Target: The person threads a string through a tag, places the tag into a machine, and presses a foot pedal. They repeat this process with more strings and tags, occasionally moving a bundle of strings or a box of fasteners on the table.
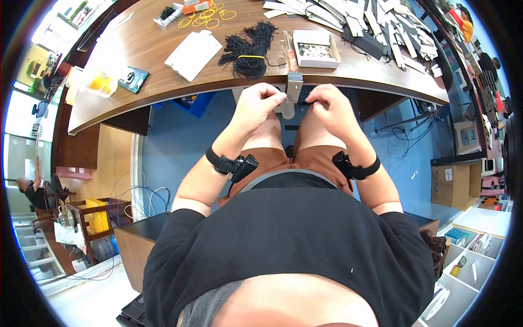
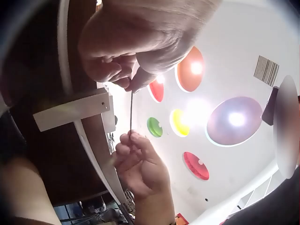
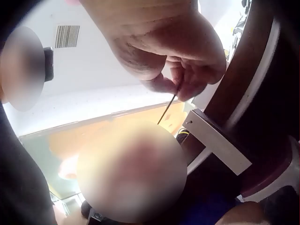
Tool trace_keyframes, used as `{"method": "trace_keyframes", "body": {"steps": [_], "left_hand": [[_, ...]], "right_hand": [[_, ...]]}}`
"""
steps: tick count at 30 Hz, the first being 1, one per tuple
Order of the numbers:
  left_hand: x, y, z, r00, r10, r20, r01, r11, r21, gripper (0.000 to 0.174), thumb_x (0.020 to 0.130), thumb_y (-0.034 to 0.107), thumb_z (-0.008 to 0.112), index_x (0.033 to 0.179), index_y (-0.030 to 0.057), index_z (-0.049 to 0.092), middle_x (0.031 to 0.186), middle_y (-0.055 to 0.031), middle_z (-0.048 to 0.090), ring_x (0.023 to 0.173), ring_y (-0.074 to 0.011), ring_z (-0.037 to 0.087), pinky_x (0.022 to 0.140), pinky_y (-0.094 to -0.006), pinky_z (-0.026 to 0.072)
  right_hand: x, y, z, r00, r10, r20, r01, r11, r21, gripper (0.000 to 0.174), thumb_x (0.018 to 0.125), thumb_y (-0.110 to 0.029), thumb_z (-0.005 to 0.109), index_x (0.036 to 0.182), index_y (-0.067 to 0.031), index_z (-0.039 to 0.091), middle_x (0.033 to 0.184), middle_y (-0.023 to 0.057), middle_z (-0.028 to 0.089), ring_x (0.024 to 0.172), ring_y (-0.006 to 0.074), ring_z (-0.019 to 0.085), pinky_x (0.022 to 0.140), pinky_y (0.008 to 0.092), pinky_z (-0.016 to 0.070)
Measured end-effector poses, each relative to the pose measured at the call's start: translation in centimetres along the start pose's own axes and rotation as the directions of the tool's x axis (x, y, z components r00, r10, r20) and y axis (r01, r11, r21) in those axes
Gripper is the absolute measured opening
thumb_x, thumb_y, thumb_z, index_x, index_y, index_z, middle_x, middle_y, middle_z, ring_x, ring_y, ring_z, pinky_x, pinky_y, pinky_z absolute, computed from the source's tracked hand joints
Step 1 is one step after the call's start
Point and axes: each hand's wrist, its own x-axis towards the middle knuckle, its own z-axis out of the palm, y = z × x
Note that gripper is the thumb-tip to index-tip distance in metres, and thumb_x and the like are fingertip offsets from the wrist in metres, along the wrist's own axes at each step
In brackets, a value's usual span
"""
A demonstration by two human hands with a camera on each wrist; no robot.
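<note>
A thin dark cord [image 2: 131, 112] stretches straight between my two hands in the left wrist view. My left hand [image 1: 255, 109] pinches one end between thumb and fingertips. At the other end, my right hand [image 1: 336, 113] pinches the cord in its fingertips. Both hands are held over my lap, just off the table's front edge. Between and slightly beyond them, a pale bar [image 1: 294, 85] with a small hole juts out past that edge. In the right wrist view the cord [image 3: 167, 110] runs down from the right fingertips, its far end hidden by a blurred patch.
On the table [image 1: 163, 95] lie a bundle of black cords [image 1: 250, 52], a white box of small parts [image 1: 316, 49], blank white cards [image 1: 193, 54] and yellow rubber bands [image 1: 210, 16]. Many white strips [image 1: 376, 27] with black cords are heaped at the back right.
</note>
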Motion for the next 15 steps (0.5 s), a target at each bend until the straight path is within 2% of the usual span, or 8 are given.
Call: {"method": "trace_keyframes", "body": {"steps": [1, 2, 5, 6, 9, 12, 13, 15], "left_hand": [[0.1, -0.1, 0.2, 0.999, 0.026, 0.027, -0.027, 0.999, 0.038, 0.013, 0.081, 0.014, 0.069, 0.081, 0.0032, 0.062, 0.068, 0.0026, 0.056, 0.055, -0.0025, 0.042, 0.049, -0.0175, 0.0329], [0.0, -0.1, 0.5, 0.999, -0.003, 0.052, 0.003, 1.000, 0.011, 0.012, 0.081, 0.014, 0.069, 0.082, 0.0029, 0.063, 0.068, 0.0023, 0.057, 0.056, -0.0028, 0.043, 0.049, -0.0176, 0.0334], [0.2, 0.4, 0.7, 0.988, -0.095, 0.121, 0.102, 0.993, -0.052, 0.015, 0.081, 0.016, 0.068, 0.081, 0.0012, 0.065, 0.070, 0.0003, 0.059, 0.065, -0.0050, 0.049, 0.058, -0.0195, 0.0399], [0.2, 0.4, 0.7, 0.983, -0.132, 0.128, 0.142, 0.988, -0.068, 0.016, 0.081, 0.017, 0.068, 0.081, 0.0008, 0.066, 0.070, 0.0005, 0.060, 0.065, -0.0050, 0.050, 0.059, -0.0198, 0.0404], [0.0, 1.1, 0.7, 0.987, -0.067, 0.148, 0.062, 0.997, 0.039, 0.016, 0.081, 0.016, 0.068, 0.082, 0.0007, 0.066, 0.071, 0.0007, 0.060, 0.064, -0.0046, 0.049, 0.057, -0.0195, 0.0396], [0.2, 0.9, 0.4, 0.987, -0.100, 0.128, 0.089, 0.992, 0.087, 0.013, 0.081, 0.014, 0.068, 0.085, 0.0015, 0.066, 0.070, 0.0012, 0.060, 0.058, -0.0028, 0.046, 0.050, -0.0176, 0.0356], [0.3, 0.9, 0.4, 0.986, -0.118, 0.116, 0.105, 0.988, 0.110, 0.012, 0.081, 0.013, 0.068, 0.086, 0.0018, 0.065, 0.070, 0.0016, 0.060, 0.056, -0.0023, 0.044, 0.049, -0.0169, 0.0341], [0.4, 0.5, 0.4, 0.987, -0.121, 0.103, 0.117, 0.992, 0.044, 0.013, 0.080, 0.013, 0.068, 0.087, 0.0018, 0.065, 0.070, 0.0015, 0.059, 0.056, -0.0026, 0.045, 0.049, -0.0169, 0.0342]], "right_hand": [[0.3, -0.9, 0.5, 0.995, -0.103, 0.004, 0.103, 0.995, 0.012, 0.020, 0.076, 0.002, 0.058, 0.094, -0.0043, 0.064, 0.079, 0.0004, 0.059, 0.070, 0.0063, 0.052, 0.062, 0.0202, 0.0436], [0.3, -2.3, 0.6, 0.999, 0.029, 0.037, -0.034, 0.986, 0.166, 0.017, 0.079, 0.000, 0.060, 0.095, -0.0032, 0.065, 0.080, 0.0008, 0.061, 0.070, 0.0058, 0.053, 0.063, 0.0201, 0.0441], [1.0, -2.4, 1.4, 0.919, 0.252, 0.302, -0.356, 0.860, 0.366, 0.015, 0.080, -0.008, 0.065, 0.094, -0.0014, 0.066, 0.076, 0.0028, 0.064, 0.065, 0.0079, 0.055, 0.063, 0.0232, 0.0470], [1.0, -2.4, 1.5, 0.914, 0.294, 0.279, -0.376, 0.873, 0.310, 0.015, 0.082, -0.011, 0.066, 0.092, 0.0001, 0.066, 0.075, 0.0020, 0.065, 0.063, 0.0049, 0.052, 0.060, 0.0209, 0.0451], [0.9, -1.7, 1.4, 0.923, 0.302, 0.239, -0.353, 0.911, 0.212, 0.012, 0.081, -0.010, 0.066, 0.087, 0.0003, 0.066, 0.073, 0.0011, 0.063, 0.062, 0.0042, 0.051, 0.056, 0.0198, 0.0432], [0.8, -0.9, 1.1, 0.898, 0.365, 0.245, -0.429, 0.849, 0.309, 0.010, 0.081, -0.010, 0.067, 0.084, -0.0003, 0.066, 0.071, 0.0009, 0.062, 0.062, 0.0042, 0.051, 0.056, 0.0205, 0.0430], [0.7, -0.8, 0.9, 0.899, 0.365, 0.242, -0.425, 0.859, 0.286, 0.010, 0.081, -0.010, 0.067, 0.083, -0.0003, 0.066, 0.071, 0.0008, 0.062, 0.062, 0.0042, 0.051, 0.056, 0.0206, 0.0432], [0.6, -0.7, 0.6, 0.901, 0.363, 0.236, -0.416, 0.877, 0.240, 0.009, 0.080, -0.009, 0.067, 0.083, -0.0003, 0.066, 0.070, 0.0006, 0.062, 0.063, 0.0043, 0.051, 0.057, 0.0207, 0.0437]]}}
